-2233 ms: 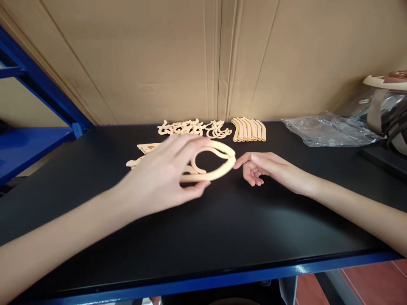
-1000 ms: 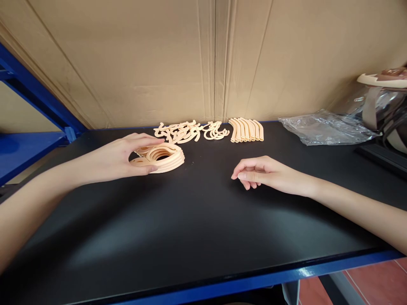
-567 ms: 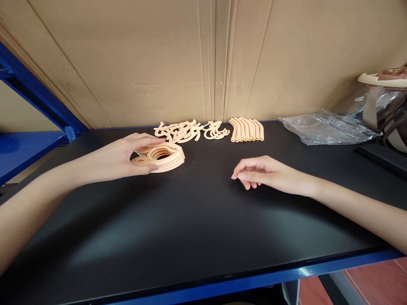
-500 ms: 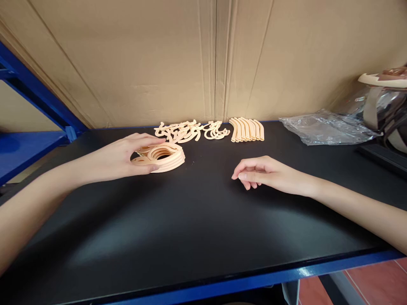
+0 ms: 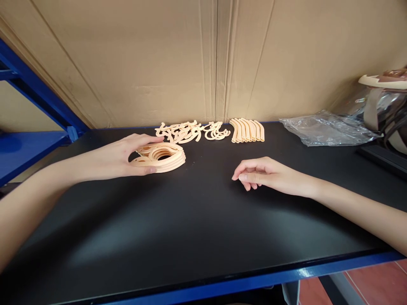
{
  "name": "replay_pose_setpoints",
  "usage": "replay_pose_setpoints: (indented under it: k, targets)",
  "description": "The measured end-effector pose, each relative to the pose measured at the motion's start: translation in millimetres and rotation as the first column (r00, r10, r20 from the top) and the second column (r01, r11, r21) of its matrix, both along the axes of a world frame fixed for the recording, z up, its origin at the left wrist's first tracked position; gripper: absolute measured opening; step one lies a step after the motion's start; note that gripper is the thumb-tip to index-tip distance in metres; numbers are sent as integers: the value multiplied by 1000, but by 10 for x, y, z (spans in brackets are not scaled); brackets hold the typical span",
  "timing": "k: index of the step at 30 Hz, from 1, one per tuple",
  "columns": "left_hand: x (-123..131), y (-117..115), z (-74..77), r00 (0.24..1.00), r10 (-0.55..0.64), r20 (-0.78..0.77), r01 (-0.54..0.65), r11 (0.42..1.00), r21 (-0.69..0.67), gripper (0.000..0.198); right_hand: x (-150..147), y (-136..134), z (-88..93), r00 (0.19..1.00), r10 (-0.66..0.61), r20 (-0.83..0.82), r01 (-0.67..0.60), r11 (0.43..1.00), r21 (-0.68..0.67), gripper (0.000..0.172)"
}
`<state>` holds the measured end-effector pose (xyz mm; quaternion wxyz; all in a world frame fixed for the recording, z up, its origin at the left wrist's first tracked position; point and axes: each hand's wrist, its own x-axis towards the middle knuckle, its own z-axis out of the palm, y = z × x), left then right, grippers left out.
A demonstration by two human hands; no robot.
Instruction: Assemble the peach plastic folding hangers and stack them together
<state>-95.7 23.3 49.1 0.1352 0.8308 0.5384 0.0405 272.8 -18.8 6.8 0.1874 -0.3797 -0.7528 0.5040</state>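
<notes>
Fingers of the left hand (image 5: 117,159) close over a stack of pale peach flat loop-shaped pieces (image 5: 167,157). The thumb presses the near edge and the other fingers (image 5: 149,138) lie across the top. The stack rests on the table, left of centre and towards the back.

Behind everything stands a tall brown cardboard wall (image 5: 127,63), creased down the middle. Below it a wide matte black tabletop with a blue front edge (image 5: 190,228) fills most of the scene. A blue metal shelf frame (image 5: 28,146) runs off to the left.

At the far right lies a crumpled clear plastic bag (image 5: 327,130), and beside it sits a cream and brown object wrapped in clear film (image 5: 386,91), cut off by the edge.

The right hand (image 5: 265,171) rests on the black surface right of centre, well apart from the stack, its fingers loosely curled and holding nothing.

Along the back edge sits a loose heap of pale peach curly cut-out pieces (image 5: 186,131), just behind the stack. Right of that heap is a neat row of pale peach curved strips (image 5: 247,129), lying side by side.
</notes>
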Motion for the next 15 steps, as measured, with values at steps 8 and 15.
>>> replay_pose_setpoints:
  k: [8,15]
  targets:
    - [-2,19,-17,999,-38,6,38,999,13,72,2,0,0,1000,0,-1,0,1000,0,32]
    - [7,32,-22,998,-64,-1,64,997,36,71,5,0,-1,1000,3,-5,-3,1000,-1,33]
